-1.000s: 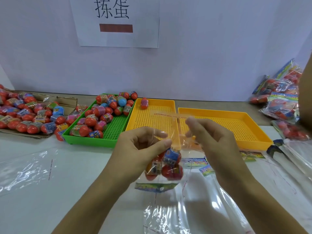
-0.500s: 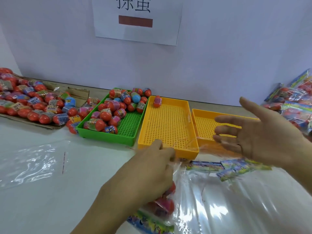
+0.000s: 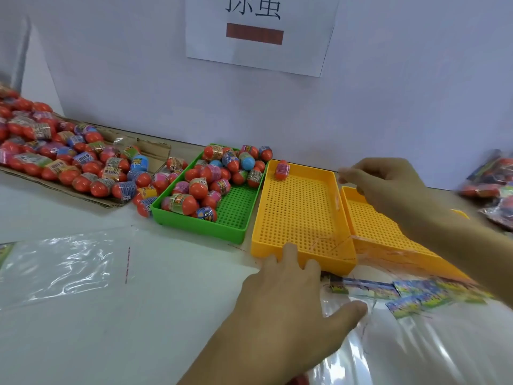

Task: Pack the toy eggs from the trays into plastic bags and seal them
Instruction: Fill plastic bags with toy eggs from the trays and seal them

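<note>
Open worktop (image 3: 172, 309) at near left, crossed only by a flat clear bag (image 3: 55, 268). Blocked behind by the egg-heaped green tray (image 3: 202, 229) and cardboard (image 3: 155, 151) piled with eggs. Free floor in the middle yellow tray (image 3: 302, 218) save one egg (image 3: 282, 170) at its far corner; right side crowded by hand, bags and cards (image 3: 410, 295).

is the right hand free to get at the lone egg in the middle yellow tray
Probably yes. The right hand hovers just right of the lone egg, which sits uncovered at the far end of the yellow tray. Whether its fingers pinch clear film is unclear.
</note>
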`<state>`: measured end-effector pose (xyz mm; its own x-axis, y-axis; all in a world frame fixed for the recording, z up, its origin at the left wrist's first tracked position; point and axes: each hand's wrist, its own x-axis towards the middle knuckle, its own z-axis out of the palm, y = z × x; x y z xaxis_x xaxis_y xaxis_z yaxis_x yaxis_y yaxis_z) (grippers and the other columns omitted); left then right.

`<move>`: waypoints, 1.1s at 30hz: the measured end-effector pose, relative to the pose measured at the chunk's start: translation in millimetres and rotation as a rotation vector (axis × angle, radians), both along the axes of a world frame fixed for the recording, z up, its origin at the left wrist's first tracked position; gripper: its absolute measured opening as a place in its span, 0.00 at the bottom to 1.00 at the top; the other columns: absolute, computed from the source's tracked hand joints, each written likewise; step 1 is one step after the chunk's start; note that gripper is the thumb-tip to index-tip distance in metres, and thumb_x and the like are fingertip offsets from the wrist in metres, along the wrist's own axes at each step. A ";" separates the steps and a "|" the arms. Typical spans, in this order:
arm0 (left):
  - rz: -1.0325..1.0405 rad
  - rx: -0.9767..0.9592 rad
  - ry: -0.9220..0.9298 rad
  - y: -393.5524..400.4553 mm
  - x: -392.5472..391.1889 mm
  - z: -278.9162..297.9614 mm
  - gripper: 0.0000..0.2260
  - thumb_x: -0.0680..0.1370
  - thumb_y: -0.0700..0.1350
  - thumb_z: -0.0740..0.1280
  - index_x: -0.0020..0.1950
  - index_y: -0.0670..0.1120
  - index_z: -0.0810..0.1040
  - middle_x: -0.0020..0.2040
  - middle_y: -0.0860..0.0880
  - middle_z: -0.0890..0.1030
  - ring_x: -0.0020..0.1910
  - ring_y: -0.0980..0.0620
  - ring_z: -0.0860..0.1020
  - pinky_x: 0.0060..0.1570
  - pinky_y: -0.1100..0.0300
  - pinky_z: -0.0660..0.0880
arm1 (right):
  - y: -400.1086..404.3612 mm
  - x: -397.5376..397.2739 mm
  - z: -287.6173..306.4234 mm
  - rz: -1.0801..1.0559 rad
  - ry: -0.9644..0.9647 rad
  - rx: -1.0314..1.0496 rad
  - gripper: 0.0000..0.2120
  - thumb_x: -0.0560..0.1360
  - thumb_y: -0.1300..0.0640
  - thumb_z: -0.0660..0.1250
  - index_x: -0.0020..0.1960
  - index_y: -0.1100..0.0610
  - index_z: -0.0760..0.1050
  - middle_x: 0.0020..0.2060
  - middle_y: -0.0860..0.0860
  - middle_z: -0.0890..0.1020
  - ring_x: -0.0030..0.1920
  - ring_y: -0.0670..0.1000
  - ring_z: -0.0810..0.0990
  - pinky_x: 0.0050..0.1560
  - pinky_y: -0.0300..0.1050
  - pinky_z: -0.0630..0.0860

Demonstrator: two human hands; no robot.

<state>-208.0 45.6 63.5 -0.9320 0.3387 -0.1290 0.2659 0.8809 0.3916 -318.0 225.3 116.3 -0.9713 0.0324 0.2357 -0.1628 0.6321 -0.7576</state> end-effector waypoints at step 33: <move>-0.077 0.112 0.035 -12.7 -9.6 9.0 0.30 0.56 0.77 0.69 0.34 0.54 0.63 0.44 0.60 0.62 0.37 0.58 0.66 0.36 0.58 0.69 | 16.1 103.9 -32.0 0.150 -0.009 -0.500 0.14 0.71 0.52 0.73 0.56 0.48 0.83 0.38 0.42 0.83 0.28 0.37 0.75 0.27 0.28 0.68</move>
